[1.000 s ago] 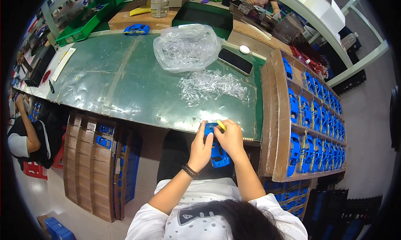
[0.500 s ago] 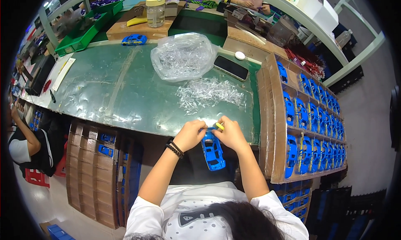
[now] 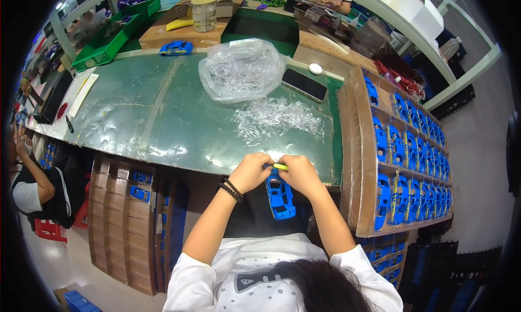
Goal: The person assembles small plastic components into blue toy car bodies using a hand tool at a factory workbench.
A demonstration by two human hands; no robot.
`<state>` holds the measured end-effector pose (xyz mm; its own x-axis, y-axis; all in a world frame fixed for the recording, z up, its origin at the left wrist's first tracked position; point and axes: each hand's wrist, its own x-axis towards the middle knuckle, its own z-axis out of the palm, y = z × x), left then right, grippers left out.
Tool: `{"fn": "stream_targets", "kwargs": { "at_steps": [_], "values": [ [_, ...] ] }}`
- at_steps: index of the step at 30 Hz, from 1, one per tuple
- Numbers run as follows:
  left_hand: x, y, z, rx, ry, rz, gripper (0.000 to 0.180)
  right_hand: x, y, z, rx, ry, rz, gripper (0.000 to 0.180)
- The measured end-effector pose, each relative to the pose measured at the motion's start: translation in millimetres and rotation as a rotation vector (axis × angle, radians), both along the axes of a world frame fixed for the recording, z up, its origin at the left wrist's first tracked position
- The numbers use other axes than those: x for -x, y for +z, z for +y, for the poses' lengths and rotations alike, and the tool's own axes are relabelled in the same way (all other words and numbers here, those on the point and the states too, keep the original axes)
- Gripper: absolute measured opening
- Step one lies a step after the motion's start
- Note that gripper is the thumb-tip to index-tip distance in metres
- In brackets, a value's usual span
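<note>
A blue toy car body (image 3: pixel 280 202) with open windows hangs just off the table's near edge, its far end between my hands. My left hand (image 3: pixel 251 172) is closed, fingertips pinching that far end. My right hand (image 3: pixel 299 174) is closed around a short yellow-green stick-like tool (image 3: pixel 280 166), whose tip points toward my left fingers. Whether a small part sits between the fingertips is hidden. Beyond my hands lies a loose pile of small clear plastic pieces (image 3: pixel 278 121). Behind it, an open clear plastic bag (image 3: pixel 242 72) holds more of them.
On the right stands a divided cardboard tray (image 3: pixel 355 149) with rows of blue car bodies. A phone (image 3: pixel 305 85) and a white round object (image 3: pixel 315 68) lie near it. Farther back are a lidded jar (image 3: pixel 204 13), another blue car (image 3: pixel 176 48) and a green bin (image 3: pixel 116 40).
The yellow-green tool has turned to lie more level across my fingertips. My hands stay together at the car's far end, and the view has shifted slightly.
</note>
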<state>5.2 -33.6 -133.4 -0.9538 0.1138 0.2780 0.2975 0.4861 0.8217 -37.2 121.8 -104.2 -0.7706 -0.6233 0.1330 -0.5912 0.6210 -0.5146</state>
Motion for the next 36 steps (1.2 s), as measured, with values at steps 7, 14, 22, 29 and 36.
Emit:
{"fn": "stream_targets", "kwargs": {
  "at_steps": [7, 14, 22, 29, 36],
  "values": [
    [2, -2, -1, 0.007, 0.005, 0.009, 0.016, 3, 2, -5, -0.177, 0.008, 0.07, 0.013],
    [4, -5, -3, 0.02, -0.006, 0.001, 0.015, 0, -5, -3, 0.077, -0.072, -0.034, 0.013],
    [2, 1, 1, -0.014, 0.025, 0.004, 0.012, 4, -17, -3, 0.173, -0.265, -0.201, 0.018],
    [-51, 61, 27, 0.157, -0.305, 0.973, 0.014, -72, 83, 58, 0.463, -0.06, -0.584, 0.026],
    [-53, 118, 90, 0.066, -0.522, 1.356, 0.008, -117, 189, 119, 0.068, 0.118, -0.238, 0.04]
  ]
}}
